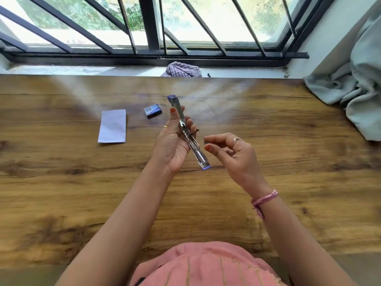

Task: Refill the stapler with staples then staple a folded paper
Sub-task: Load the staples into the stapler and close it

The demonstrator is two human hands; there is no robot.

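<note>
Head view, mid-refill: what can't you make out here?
- Stapler, opened flat in the left hand: the fingers and glare hide whether the channel holds staples.
- Staple strip pinched by the right hand: blurred and small, mostly behind the fingertips; its length is unclear.
- Staple box: print too small to read; open or closed is unclear.
- Folded paper: the fold edge cannot be told.
</note>
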